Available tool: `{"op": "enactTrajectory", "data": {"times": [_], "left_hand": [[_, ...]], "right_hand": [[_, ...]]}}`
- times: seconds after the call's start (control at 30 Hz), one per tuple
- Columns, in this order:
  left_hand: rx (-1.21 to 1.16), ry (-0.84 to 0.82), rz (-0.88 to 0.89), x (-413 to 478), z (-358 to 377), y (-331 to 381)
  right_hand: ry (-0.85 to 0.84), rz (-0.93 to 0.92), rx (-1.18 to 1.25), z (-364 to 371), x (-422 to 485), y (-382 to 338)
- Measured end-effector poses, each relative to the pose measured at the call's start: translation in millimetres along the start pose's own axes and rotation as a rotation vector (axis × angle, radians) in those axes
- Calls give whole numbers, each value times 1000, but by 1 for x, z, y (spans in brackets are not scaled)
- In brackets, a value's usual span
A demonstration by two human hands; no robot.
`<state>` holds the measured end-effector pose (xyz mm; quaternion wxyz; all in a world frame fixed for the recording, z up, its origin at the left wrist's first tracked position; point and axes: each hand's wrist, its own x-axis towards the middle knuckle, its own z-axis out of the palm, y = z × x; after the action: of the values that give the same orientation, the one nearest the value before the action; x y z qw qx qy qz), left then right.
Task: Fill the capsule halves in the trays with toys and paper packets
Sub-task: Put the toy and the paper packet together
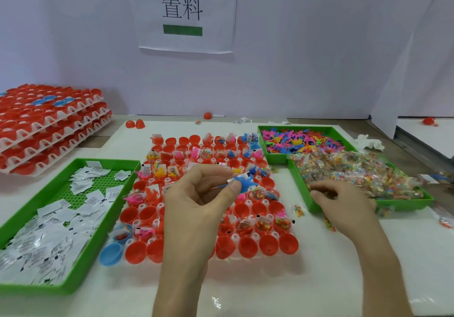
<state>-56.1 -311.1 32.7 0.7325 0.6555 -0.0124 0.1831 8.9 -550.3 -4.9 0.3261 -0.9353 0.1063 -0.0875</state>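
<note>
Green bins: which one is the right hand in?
The near-right bin, heaped with clear candy packets. The right hand reaches over its front corner. The far-right one holds loose toys; the left one holds white paper packets.

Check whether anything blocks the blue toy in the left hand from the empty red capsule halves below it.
Nothing visible does. The left hand pinches the blue toy above the tray, and open red halves sit beside and below it. The right hand is off at the candy bin.
</note>
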Motion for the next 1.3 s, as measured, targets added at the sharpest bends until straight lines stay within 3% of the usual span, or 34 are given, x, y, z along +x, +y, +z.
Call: {"op": "enactTrajectory", "data": {"times": [0.33,0.6,0.7,0.8,0.93,1.1,1.3], "left_hand": [[8,-7,-23,-1,0,2],[-27,-17,7,-2,0,1],[-35,-12,8,-3,1,1],[-8,-17,23,-4,3,2],[57,-23,80,-5,4,2],[193,11,165,-4,2,0],[192,65,191,-4,1,-1]], "right_hand": [[332,-19,348,7,2,5],[482,-96,520,3,0,6],[370,-208,697,-3,-12,-18],[121,-364,834,-5,-32,-52],[-113,-406,877,0,-50,-81],[-222,-334,968,0,-57,-90],[-287,-321,996,1,-58,-92]]}}
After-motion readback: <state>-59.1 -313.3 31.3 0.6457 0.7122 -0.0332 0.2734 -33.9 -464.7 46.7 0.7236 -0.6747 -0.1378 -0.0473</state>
